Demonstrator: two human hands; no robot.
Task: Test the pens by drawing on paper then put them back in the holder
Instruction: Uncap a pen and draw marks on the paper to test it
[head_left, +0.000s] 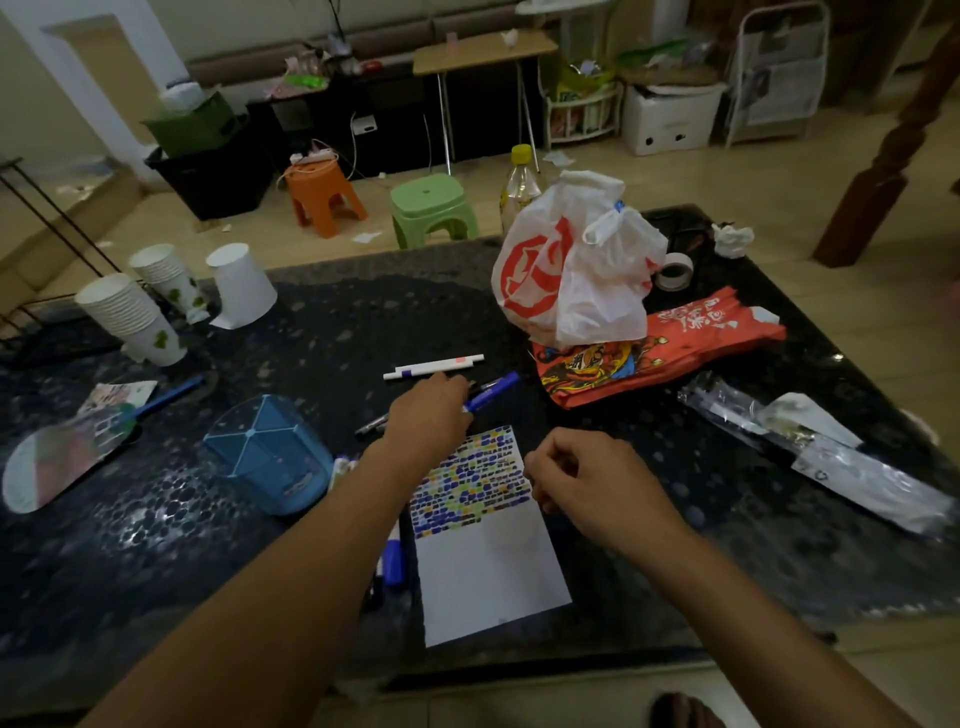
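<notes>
— Just beyond the left hand (428, 410), what was it reaching into?

— A small scatter of pens on the dark bench (156, 530). Its fingers (451, 387) were curled down over the near end of a blue marker (493, 393), and they seemed to be closing on it, though the knuckles hid the contact, so I could not tell whether they had a real hold. A black pen (370, 427) poked out on the holder side of those fingers, and two white pens (434, 366) lay just past them.

— And the other hand?

— The right hand (587, 480) hung loosely curled at the right edge of the paper (488, 577), nothing visibly held (its fingertips were tucked under, so I would not swear to it). More markers (393, 558) lay along the paper's left edge, under the left forearm.

— The holder?

— The blue pen holder (270, 457) stood empty-looking to the left of that forearm, near it but apart.

— So what could have gone wrong?

— I judged three things. A half-grip on the marker could have rolled it, and the pens beside it, off across the bench. The forearm, swinging back, could have swept the markers under it or clipped the holder and tipped it. And with the paper barely pinned, a stroke could have dragged the sheet and smeared the coloured dashes.
</notes>
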